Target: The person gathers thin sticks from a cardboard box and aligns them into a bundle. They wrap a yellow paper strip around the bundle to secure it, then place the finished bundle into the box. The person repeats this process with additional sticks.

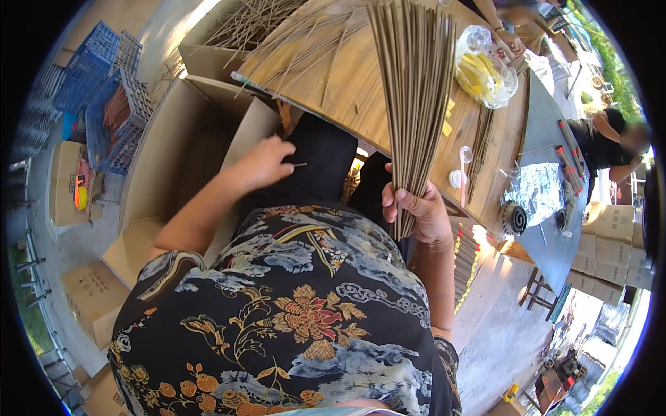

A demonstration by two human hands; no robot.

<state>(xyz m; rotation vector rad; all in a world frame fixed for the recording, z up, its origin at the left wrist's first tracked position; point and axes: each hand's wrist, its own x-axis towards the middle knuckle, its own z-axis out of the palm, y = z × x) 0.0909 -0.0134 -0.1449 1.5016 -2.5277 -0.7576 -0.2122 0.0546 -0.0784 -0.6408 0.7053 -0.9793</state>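
Note:
My right hand (424, 211) is closed around the lower end of a thick bundle of thin brown sticks (416, 90). The bundle stands up from my fist and fans out towards the far side, over the wooden table (333, 76). Over my dark trousers, beside an open cardboard box (173, 145), my left hand (267, 163) has its fingers curled together. A short piece of brown stick (300, 164) pokes out at its fingertips; the rest of that grip is hidden.
Loose sticks (333, 48) lie across the table, and more fill a box (243, 28) at the far left. A clear bag with yellow pieces (485, 73) sits right of the bundle. Blue crates (114, 104) stand left. Another person (614, 132) is at the right, behind a grey table (548, 243).

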